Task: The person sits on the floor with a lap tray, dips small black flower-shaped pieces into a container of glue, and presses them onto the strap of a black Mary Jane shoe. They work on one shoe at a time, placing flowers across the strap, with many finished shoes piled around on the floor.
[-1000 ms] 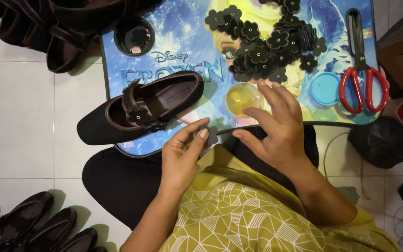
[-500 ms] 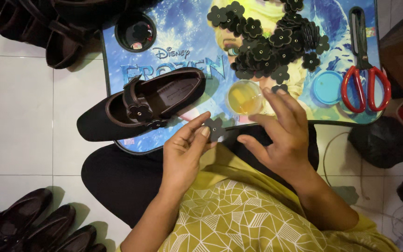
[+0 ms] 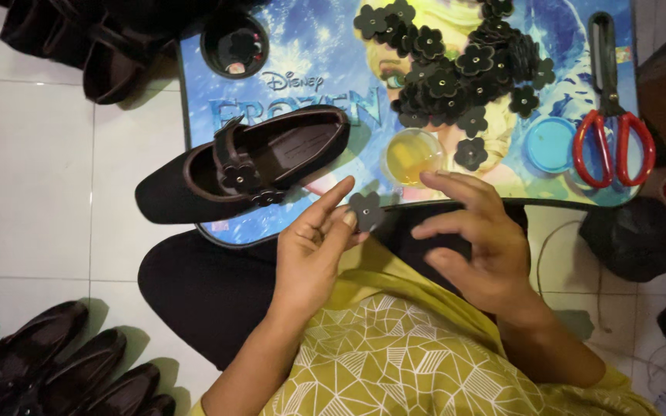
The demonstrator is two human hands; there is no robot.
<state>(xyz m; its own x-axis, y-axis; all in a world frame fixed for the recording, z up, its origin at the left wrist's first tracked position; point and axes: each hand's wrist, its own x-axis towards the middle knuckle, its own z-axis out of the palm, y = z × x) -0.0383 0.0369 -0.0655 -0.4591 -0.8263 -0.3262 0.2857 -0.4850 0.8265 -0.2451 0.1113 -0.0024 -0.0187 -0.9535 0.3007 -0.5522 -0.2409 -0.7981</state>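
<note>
Black flower trim (image 3: 365, 209) sits pinched in the left hand (image 3: 314, 250) fingers at frame centre, not on a shoe yet. Right hand (image 3: 478, 248) hovers beside it, fingers apart and empty. The strap shoe (image 3: 244, 166) on the worktop (image 3: 310, 46) already wears two flowers, and a big pile of flowers (image 3: 456, 65) waits upper right.

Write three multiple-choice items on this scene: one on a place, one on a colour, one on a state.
1. Where do the scissors lie?
A. tray's right end
B. floor
C. inside the shoe

2. What colour are the scissor handles?
A. blue
B. red
C. black

3. What does the left hand hold?
A. nothing
B. a brush
C. a dark flower piece

Answers: 1 A, they rest on the printed tray beside the blue lid. 2 B, both loops are red. 3 C, pinched at the fingertips; the right hand is open beside it.
</note>
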